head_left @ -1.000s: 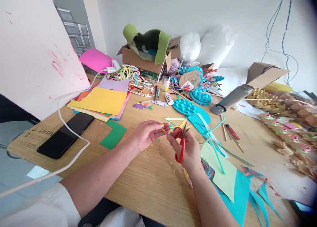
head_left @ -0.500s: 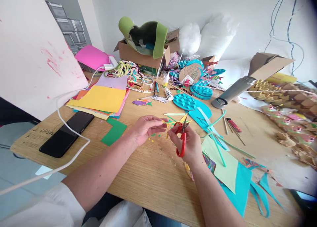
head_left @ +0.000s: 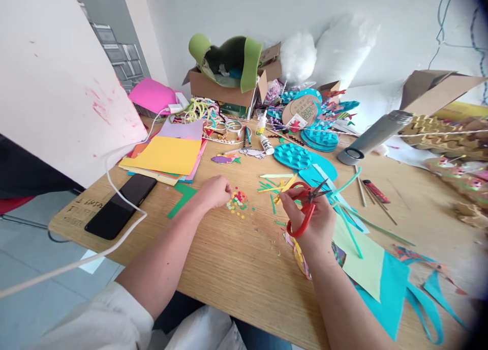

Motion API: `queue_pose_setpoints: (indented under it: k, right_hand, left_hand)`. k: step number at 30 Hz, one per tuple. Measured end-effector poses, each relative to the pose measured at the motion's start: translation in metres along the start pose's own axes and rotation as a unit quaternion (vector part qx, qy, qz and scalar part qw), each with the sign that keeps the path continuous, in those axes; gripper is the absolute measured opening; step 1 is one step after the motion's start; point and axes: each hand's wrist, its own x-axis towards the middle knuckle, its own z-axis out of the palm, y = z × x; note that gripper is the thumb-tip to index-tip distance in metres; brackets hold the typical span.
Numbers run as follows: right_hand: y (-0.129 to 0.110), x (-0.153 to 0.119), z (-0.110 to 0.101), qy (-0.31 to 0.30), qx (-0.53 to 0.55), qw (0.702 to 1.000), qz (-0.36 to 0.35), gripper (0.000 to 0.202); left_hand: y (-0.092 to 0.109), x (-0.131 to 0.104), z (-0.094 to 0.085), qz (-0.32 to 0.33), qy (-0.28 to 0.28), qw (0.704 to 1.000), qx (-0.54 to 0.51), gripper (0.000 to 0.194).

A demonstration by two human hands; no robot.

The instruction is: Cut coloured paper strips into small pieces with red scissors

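My left hand point(head_left: 216, 191) is closed, fingers curled down at the left side of a small pile of coloured paper dots point(head_left: 240, 197). Whatever its fingertips pinch, if anything, is hidden. Red-handled scissors point(head_left: 308, 219) are held in my right hand point(head_left: 318, 225), with their blades parted and pointing up to the right. The thumb and forefinger of that hand are close to a yellow paper strip point(head_left: 288, 182); I cannot tell whether they pinch it. Green paper strips point(head_left: 273, 203) lie just left of the right hand. A green paper piece point(head_left: 182, 197) lies beside my left wrist.
Stacked coloured paper point(head_left: 168, 154) and a black phone point(head_left: 120, 206) with a white cable point(head_left: 125, 210) across it lie left. Glue bottles point(head_left: 267, 145), paper fish point(head_left: 224, 159) and blue egg-tray pieces point(head_left: 293, 156) lie behind. A grey flask point(head_left: 375, 136) and turquoise sheets point(head_left: 392, 289) lie right.
My left hand has moved slightly left and down from beside the scissors and closed, uncovering the paper dots. My right hand with the scissors appears farther right; the whole view has shifted too.
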Motion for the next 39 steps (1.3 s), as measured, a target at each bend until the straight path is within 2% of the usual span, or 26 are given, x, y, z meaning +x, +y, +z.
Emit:
queue_pose_setpoints:
  k: [8, 17, 20, 23, 28, 30, 34, 39]
  right_hand:
    - [0.004, 0.000, -0.001, -0.001, 0.011, 1.000, 0.011, 0.015]
    - [0.003, 0.000, 0.000, 0.006, 0.001, 1.000, 0.004, 0.013]
    - [0.003, 0.000, -0.001, 0.012, -0.017, 1.000, 0.000, 0.013]
    - [0.002, 0.001, -0.001, 0.024, -0.038, 0.999, -0.003, 0.012]
    - [0.001, 0.002, -0.001, 0.044, -0.042, 0.998, -0.007, 0.011]
    - [0.002, 0.002, -0.001, 0.050, -0.037, 0.998, -0.007, 0.012]
    - [0.005, 0.001, -0.001, 0.045, -0.049, 0.998, -0.010, 0.011]
    - [0.008, 0.001, -0.001, 0.045, -0.045, 0.998, -0.016, 0.011]
  left_hand:
    - [-0.008, 0.002, 0.002, 0.012, 0.019, 1.000, 0.005, 0.012]
    - [-0.010, 0.000, 0.003, 0.024, 0.101, 0.991, 0.085, 0.016]
    - [-0.008, 0.001, 0.003, 0.049, 0.115, 0.990, 0.063, 0.013]
    - [-0.004, 0.002, 0.005, 0.095, 0.098, 0.991, 0.019, 0.008]
    - [0.003, -0.001, 0.011, 0.199, 0.002, 0.980, -0.020, 0.005]
    - [0.006, -0.005, 0.014, 0.219, -0.013, 0.975, -0.030, 0.006]
    - [0.010, -0.007, 0.019, 0.213, 0.026, 0.975, -0.048, 0.010]
    - [0.004, -0.001, 0.021, 0.212, 0.063, 0.973, -0.063, 0.011]
